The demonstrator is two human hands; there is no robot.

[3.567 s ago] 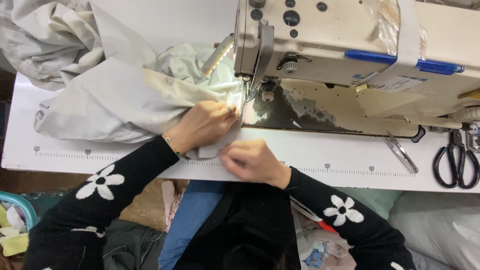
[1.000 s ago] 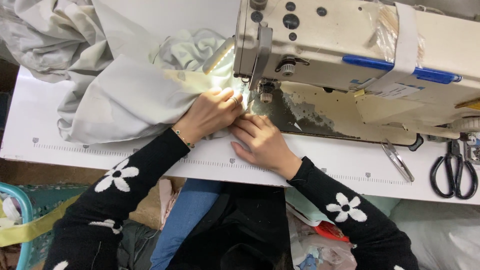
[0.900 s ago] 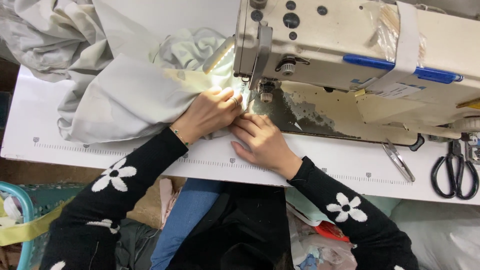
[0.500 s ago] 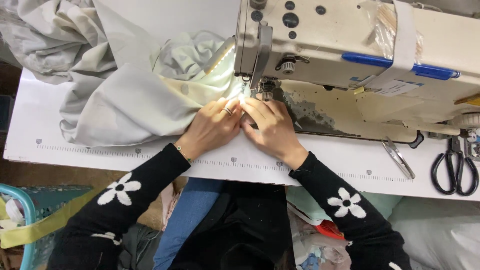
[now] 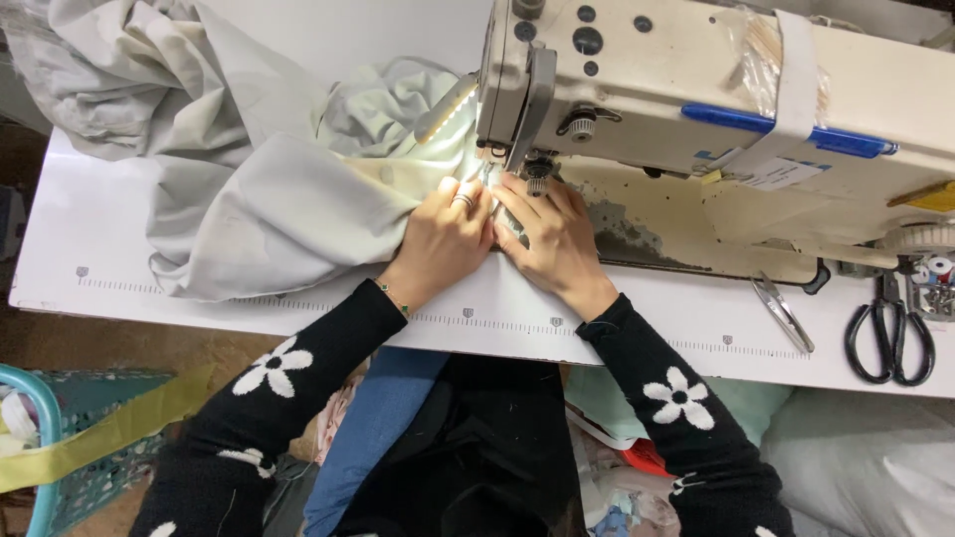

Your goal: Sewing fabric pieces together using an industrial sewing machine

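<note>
We press our left hand flat, fingers together, on the pale grey fabric, pinning its edge at the needle area of the cream sewing machine. Our right hand lies open beside it, fingertips steadying the cloth just before the presser foot; whether it pinches a fold, we cannot tell. The loose bulk is heaped to the left on the white table, away from the needle. Black scissors rest far right.

Pale grey-green fabric is bunched toward the table's left edge; white tabletop, cream sewing machine with a blue strip. Black scissors are seen near the right edge. Black sleeves are dotted with white flowers.
</note>
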